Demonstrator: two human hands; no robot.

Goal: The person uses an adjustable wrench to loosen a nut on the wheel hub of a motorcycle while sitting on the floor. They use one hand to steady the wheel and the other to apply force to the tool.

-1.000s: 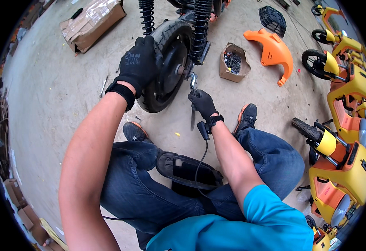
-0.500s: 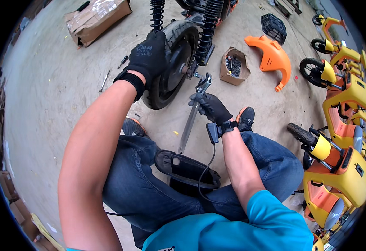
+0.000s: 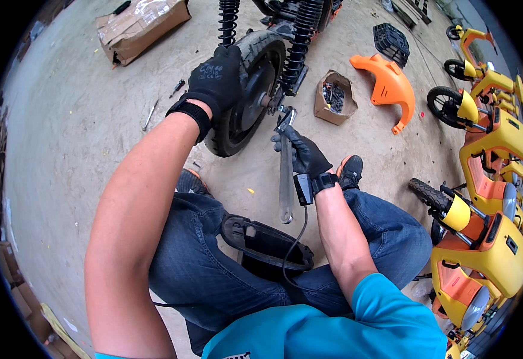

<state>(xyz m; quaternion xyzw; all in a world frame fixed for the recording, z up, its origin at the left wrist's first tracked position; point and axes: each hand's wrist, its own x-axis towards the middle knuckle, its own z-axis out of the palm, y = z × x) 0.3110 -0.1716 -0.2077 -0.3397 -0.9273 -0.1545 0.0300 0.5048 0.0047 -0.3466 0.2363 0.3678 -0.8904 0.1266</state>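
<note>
A black scooter wheel (image 3: 246, 96) stands on the concrete floor between two coil shock absorbers (image 3: 300, 36). My left hand (image 3: 216, 78), in a black glove, rests on top of the tyre and grips it. In its own black glove, my right hand (image 3: 303, 152) is closed around a long silver wrench (image 3: 286, 179). The wrench's jaw sits at the wheel's axle nut (image 3: 279, 110) and its handle points down toward my knees. A black plastic cover (image 3: 267, 245) lies on my lap, across blue jeans.
A small cardboard box of bolts (image 3: 333, 99) and an orange fender (image 3: 390, 90) lie right of the wheel. Yellow and orange scooters (image 3: 488, 197) crowd the right side. A taped cardboard box (image 3: 142, 27) sits far left, with small tools (image 3: 151, 113) on the floor.
The wrench has swung from a slant to nearly upright, its head now at the axle nut. My right hand slid up the handle. My left hand stayed on the tyre.
</note>
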